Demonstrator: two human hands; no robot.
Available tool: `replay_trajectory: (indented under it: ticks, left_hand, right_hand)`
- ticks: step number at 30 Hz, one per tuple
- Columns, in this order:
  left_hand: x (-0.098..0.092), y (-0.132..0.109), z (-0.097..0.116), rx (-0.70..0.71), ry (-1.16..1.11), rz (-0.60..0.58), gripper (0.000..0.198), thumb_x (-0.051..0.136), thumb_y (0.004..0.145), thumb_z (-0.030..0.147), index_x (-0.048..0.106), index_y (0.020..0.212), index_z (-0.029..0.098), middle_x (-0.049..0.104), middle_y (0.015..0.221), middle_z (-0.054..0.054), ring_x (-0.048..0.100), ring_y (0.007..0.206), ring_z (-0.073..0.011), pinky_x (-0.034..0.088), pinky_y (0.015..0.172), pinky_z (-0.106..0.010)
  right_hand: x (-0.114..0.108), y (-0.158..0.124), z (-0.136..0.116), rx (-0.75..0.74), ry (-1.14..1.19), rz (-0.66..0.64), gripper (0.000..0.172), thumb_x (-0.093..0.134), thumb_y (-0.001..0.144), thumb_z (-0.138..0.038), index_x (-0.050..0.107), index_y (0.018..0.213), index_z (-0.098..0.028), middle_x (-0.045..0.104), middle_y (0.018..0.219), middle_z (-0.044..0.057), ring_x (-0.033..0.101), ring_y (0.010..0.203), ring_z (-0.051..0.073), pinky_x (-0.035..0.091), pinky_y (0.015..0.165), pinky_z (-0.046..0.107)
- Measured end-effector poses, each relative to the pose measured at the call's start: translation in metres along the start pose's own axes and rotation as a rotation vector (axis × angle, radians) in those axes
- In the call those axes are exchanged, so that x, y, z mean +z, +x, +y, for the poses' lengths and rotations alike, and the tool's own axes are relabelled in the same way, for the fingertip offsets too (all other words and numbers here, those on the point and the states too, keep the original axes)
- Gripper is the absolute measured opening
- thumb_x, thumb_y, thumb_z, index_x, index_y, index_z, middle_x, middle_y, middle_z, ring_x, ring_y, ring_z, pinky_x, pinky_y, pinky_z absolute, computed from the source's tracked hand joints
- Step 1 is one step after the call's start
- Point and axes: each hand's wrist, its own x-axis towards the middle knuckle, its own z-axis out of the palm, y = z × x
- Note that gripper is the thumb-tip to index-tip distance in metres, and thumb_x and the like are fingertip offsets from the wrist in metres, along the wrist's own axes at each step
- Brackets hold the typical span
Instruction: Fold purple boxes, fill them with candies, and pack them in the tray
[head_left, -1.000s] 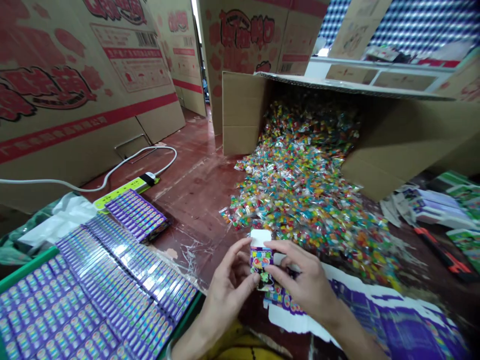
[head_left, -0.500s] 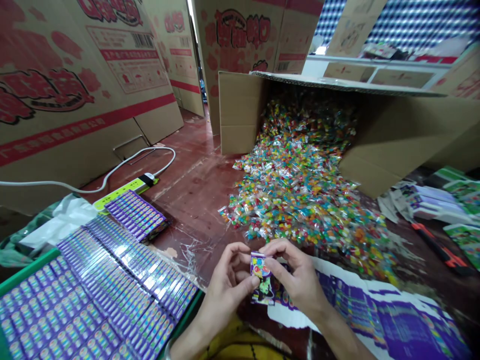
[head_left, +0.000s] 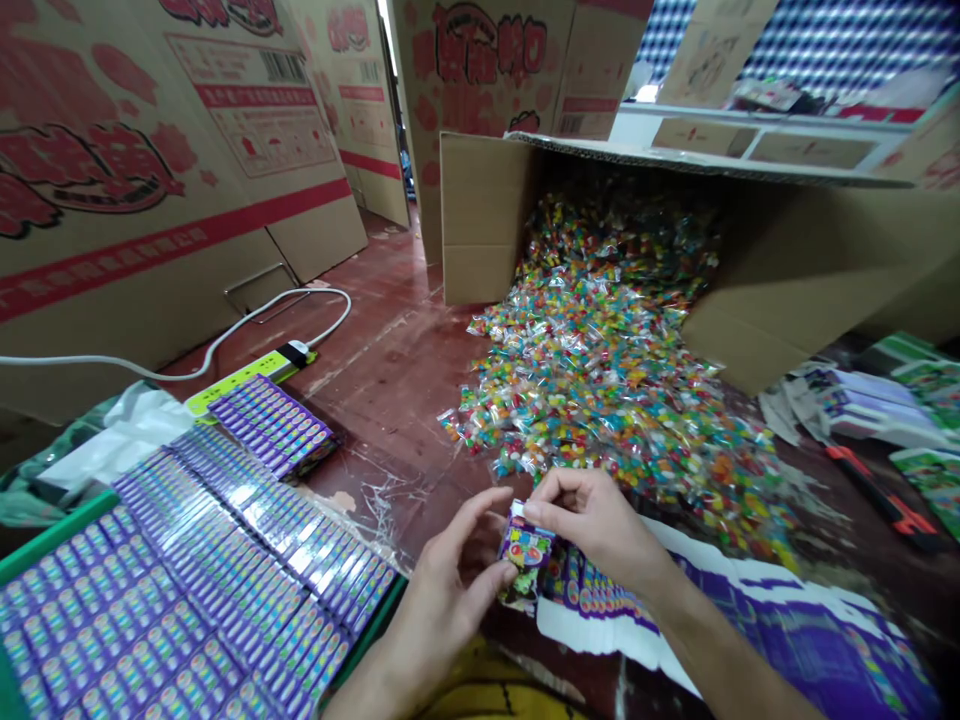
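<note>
Purple candy carton sits at the lower centre of the frame, slightly tilted, held between the two hands. From the left, a green tray occupies the lower left corner, with rows of small purple boxes; just above these lie a yellow-green power strip and a separate block of purple boxes. The left hand grasps the carton by its left side, thumb on the printed front, the other fingers partly hidden. The right hand appears to pinch the white top flap between thumb and forefinger. Judging by this grip, the step in hand is closing the carton's top. The next move calls for a steady left hand and a gentle right thumb, tucking the flap in without creasing it. Right of centre, clear candy packets spill from a cardboard box. At lower right, flat-looking purple cartons lie overlapped like a fan.
</note>
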Motion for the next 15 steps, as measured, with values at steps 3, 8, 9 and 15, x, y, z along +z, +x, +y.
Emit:
replay_trajectory:
  ticks: [3,8,9,15]
  left_hand:
    - [-0.003,0.000,-0.002,-0.012,-0.023,0.026,0.045,0.065,0.090,0.023,0.055,0.133,0.030,0.065,0.112,-0.004,0.062,0.094,-0.0182,0.050,0.081,-0.028]
    - [-0.007,0.008,-0.004,-0.003,-0.186,0.058,0.040,0.069,0.088,0.025,0.058,0.125,0.026,0.067,0.110,-0.004,0.063,0.096,-0.0189,0.050,0.083,-0.028]
    - [-0.008,0.010,-0.005,-0.003,-0.214,0.059,0.039,0.070,0.087,0.025,0.058,0.125,0.025,0.067,0.109,-0.004,0.064,0.095,-0.0185,0.051,0.083,-0.028]
    - [-0.013,0.016,-0.011,-0.063,-0.241,0.117,0.050,0.076,0.081,0.027,0.055,0.125,0.020,0.067,0.098,-0.004,0.065,0.087,-0.0169,0.051,0.076,-0.026]
  right_hand:
    - [0.005,-0.009,-0.002,-0.160,-0.204,0.047,0.021,0.061,0.092,-0.033,0.067,0.078,-0.018,0.068,0.083,0.003,0.064,0.080,0.017,0.051,0.076,0.030]
    - [0.019,-0.027,0.005,-0.338,-0.697,0.026,0.089,0.088,0.061,-0.037,0.047,0.139,-0.022,0.050,0.144,0.012,0.046,0.132,0.032,0.043,0.109,0.047]
    - [0.021,-0.028,0.008,-0.363,-0.797,0.044,0.093,0.087,0.061,-0.033,0.043,0.142,-0.020,0.045,0.149,0.012,0.040,0.137,0.033,0.039,0.112,0.049]
    - [0.026,-0.020,0.022,-0.580,-1.031,0.104,0.071,0.068,0.078,-0.033,0.043,0.140,-0.010,0.047,0.146,0.018,0.037,0.140,0.032,0.037,0.115,0.050]
